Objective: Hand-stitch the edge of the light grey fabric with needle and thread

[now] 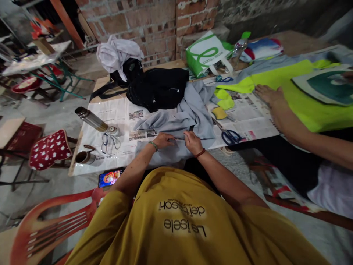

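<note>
Grey cloth (204, 114) lies bunched across the table's front edge and hangs over it toward my lap. My left hand (164, 140) is closed on the cloth near the edge, thumb and fingers pinched together. Close beside it, my right hand (193, 142) pinches the same cloth, its fingers curled. A short dark line shows between the two hands; I cannot make out what it is. To the right of my hands lie scissors with dark blue handles (231, 137) and a small yellow pad (219, 113).
A co-worker's hand (268, 95) rests by a neon-yellow garment (300, 81) under an iron (325, 84). Behind the cloth lies a black bag (158, 88). At left stand a flask (91, 118), eyeglasses (104, 142) and a cup (85, 157). A green-white bag (206, 53) stands at the back.
</note>
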Tool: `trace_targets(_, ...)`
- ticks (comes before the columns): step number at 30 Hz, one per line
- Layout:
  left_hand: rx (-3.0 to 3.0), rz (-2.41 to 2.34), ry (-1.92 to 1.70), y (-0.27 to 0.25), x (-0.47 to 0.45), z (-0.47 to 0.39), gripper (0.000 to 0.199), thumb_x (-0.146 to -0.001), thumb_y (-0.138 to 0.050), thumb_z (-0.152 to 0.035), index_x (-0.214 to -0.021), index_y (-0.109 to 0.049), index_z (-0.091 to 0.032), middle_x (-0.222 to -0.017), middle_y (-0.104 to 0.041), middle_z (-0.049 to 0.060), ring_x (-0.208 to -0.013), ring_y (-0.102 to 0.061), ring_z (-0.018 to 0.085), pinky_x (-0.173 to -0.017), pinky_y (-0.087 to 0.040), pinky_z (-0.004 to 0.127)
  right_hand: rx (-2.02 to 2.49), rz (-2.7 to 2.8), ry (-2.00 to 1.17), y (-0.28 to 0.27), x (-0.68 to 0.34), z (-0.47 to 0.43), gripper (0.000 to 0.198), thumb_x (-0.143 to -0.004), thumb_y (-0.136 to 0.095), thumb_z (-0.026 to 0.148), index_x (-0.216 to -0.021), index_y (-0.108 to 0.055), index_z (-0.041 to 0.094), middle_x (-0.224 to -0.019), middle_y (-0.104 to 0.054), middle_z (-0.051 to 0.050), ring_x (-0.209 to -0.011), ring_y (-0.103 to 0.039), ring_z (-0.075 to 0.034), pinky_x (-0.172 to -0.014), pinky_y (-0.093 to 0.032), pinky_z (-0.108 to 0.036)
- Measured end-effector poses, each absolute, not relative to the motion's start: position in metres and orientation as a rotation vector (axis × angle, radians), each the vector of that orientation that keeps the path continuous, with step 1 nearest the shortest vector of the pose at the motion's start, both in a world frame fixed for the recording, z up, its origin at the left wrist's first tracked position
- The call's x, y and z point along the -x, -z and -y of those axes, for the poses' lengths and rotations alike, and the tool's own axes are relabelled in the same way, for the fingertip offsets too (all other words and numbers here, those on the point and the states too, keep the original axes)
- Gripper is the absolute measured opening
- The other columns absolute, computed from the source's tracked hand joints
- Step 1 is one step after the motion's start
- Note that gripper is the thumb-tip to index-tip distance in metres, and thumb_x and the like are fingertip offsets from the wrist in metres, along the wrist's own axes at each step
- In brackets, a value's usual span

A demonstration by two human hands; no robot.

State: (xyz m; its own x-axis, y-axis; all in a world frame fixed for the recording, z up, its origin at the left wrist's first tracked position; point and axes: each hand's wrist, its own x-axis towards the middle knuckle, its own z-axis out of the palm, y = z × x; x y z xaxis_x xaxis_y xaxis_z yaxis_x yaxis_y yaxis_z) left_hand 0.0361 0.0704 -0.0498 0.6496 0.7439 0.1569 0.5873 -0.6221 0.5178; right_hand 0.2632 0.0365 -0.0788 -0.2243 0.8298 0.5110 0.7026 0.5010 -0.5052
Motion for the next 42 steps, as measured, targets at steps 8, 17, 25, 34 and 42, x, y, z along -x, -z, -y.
trace_targets(8, -2.453, -1.094, -0.859, 0.069, -0.02, -0.028, 0.022, -0.096, -0.056, -0.027, -0.096, -0.076, -0.017, -0.089, -0.069, 0.006, -0.083, -0.066, 0.016, -0.079, -0.056, 0.027, 1.249, 1.891, -0.326, 0.083, -0.261, -0.031, 0.031, -0.098, -0.036, 0.031, -0.104, -0.064, 0.019, -0.095, -0.07, -0.013, -0.091, -0.066, -0.024, -0.083, -0.055, -0.038)
trace_targets(17, -2.352, -1.159, -1.024, 0.098, -0.023, -0.015, 0.02, -0.097, -0.057, -0.028, -0.098, -0.075, -0.018, -0.087, -0.066, 0.006, -0.083, -0.065, 0.014, -0.079, -0.059, 0.027, 1.269, 1.229, -0.834, 0.037, -0.285, -0.037, 0.032, -0.09, -0.055, 0.049, -0.1, -0.064, 0.02, -0.065, -0.062, 0.003, -0.051, -0.058, -0.012, -0.048, -0.047, -0.024)
trace_targets(25, -2.288, -1.109, -1.044, 0.103, -0.023, -0.015, 0.019, -0.096, -0.059, -0.025, -0.105, -0.076, -0.021, -0.091, -0.067, 0.006, -0.086, -0.066, 0.014, -0.082, -0.058, 0.027, 1.046, 1.164, -0.895, -0.043, -0.328, -0.076, 0.026, -0.091, -0.063, 0.048, -0.099, -0.06, 0.024, -0.068, -0.061, 0.005, -0.049, -0.058, -0.009, -0.044, -0.047, -0.021)
trace_targets(34, -2.236, -1.063, -1.115, 0.099, -0.024, -0.015, 0.02, -0.095, -0.061, -0.028, -0.103, -0.077, -0.02, -0.089, -0.071, 0.006, -0.084, -0.067, 0.014, -0.079, -0.059, 0.028, 1.021, 1.301, -1.01, -0.072, -0.332, -0.103, 0.022, -0.091, -0.064, 0.044, -0.1, -0.062, 0.023, -0.071, -0.062, 0.004, -0.052, -0.059, -0.01, -0.047, -0.049, -0.023)
trace_targets(42, -2.22, -1.07, -1.114, 0.097, -0.023, -0.015, 0.02, -0.095, -0.059, -0.026, -0.102, -0.077, -0.021, -0.089, -0.071, 0.006, -0.086, -0.067, 0.015, -0.081, -0.059, 0.029, 1.217, 1.667, -0.929, -0.008, -0.28, -0.077, 0.017, -0.089, -0.059, 0.033, -0.096, -0.068, 0.02, -0.07, -0.067, 0.002, -0.053, -0.062, -0.013, -0.056, -0.053, -0.028)
